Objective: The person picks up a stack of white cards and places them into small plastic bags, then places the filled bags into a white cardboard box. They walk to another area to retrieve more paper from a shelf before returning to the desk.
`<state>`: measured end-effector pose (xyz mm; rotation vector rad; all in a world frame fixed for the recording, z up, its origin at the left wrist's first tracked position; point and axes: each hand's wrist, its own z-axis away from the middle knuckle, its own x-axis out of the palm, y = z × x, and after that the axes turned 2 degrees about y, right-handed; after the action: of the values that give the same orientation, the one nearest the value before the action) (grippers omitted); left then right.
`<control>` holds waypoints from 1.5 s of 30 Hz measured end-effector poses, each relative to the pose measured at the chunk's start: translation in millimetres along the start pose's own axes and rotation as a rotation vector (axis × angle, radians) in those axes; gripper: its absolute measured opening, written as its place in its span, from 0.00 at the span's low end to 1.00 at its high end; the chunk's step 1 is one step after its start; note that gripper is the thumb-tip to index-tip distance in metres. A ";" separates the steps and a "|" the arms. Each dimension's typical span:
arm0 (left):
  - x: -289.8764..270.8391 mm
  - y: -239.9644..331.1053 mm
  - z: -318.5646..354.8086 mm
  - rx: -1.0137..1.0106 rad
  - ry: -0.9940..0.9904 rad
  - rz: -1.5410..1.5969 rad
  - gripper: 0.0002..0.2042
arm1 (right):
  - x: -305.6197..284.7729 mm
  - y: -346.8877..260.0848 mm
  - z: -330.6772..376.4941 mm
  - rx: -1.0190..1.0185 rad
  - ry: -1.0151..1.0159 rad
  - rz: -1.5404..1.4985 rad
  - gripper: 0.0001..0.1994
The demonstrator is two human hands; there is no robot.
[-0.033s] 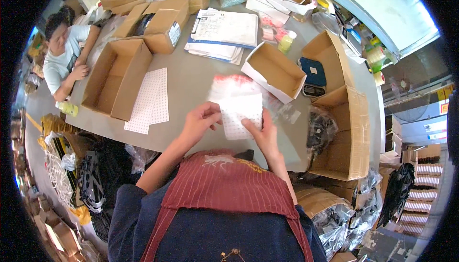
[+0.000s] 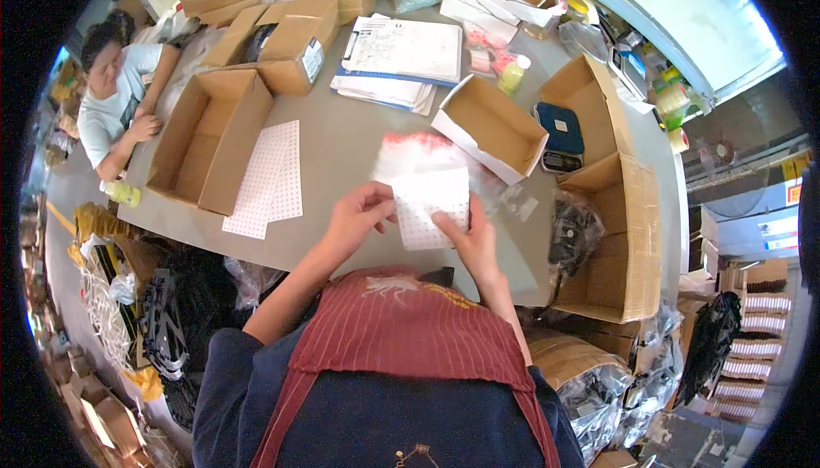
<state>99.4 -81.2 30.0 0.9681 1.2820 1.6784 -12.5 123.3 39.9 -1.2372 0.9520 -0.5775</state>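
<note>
Above the table's front edge, my right hand (image 2: 468,237) grips a white sheet of small stickers (image 2: 423,220), its thumb on the face and its fingers behind. Rows of tiny marks cover the sheet; its upper part is washed out by glare. At the sheet's left edge, my left hand (image 2: 357,216) has its fingers curled in a pinch. Whatever those fingertips hold, if anything, is too small to make out. Beyond the sheet lies a clear plastic bag with red print (image 2: 418,145), partly covered. Two more sticker sheets (image 2: 269,179) overlap on the table to the left.
An open cardboard box (image 2: 205,139) stands at left, a shallow white box (image 2: 491,126) at right. Larger cartons (image 2: 619,237) line the right edge, one holding a bagged black item (image 2: 574,231). Clipboard papers (image 2: 401,49) lie farther back. Another person (image 2: 120,92) leans at the far left.
</note>
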 end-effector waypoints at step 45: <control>-132.4 -85.4 67.3 -0.232 0.573 0.254 0.16 | 64.6 106.6 15.2 -0.109 -0.151 0.008 0.15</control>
<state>224.5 -162.9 -54.0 0.5391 1.3094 2.3577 20.6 107.1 -80.0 -1.3546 0.8701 -0.4240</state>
